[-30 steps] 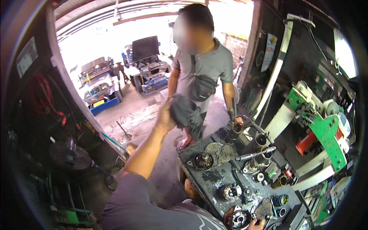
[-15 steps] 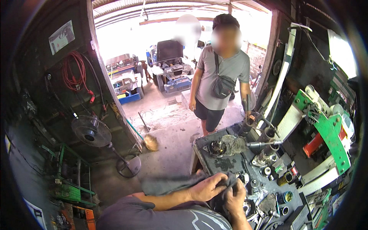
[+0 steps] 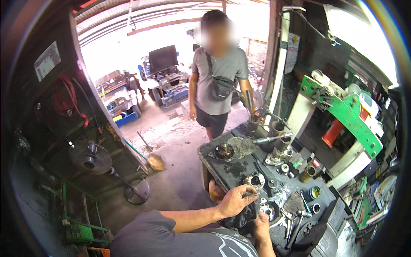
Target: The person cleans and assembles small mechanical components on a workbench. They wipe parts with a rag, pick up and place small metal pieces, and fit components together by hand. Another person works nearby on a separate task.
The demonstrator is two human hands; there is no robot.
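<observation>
A dark, soiled cloth [image 3: 240, 218] is bunched up in front of my body, at the near left edge of the workbench. My left hand [image 3: 235, 201] is closed over its upper edge, fingers curled and pressed together. Lower and to the right, my right hand [image 3: 261, 228] grips the other side of the cloth, its thumb pointing up; most of its fingers are hidden. Just beyond the hands on the bench lie a round metal housing [image 3: 269, 210] and a silvery ring-shaped part [image 3: 257, 180].
The black workbench [image 3: 233, 171] carries sockets, wrenches [image 3: 290, 227], a yellow cylinder [image 3: 307, 174] and a greasy rag [image 3: 244, 146]. Across it stands a person [image 3: 220, 81] in a grey shirt. A green and white press frame [image 3: 342, 115] rises at right; a pedestal fan [image 3: 90, 157] stands left.
The cloth, stretched out to the left before, is now bunched between my hands. Both hands have moved slightly lower. The view has shifted right, toward the bench.
</observation>
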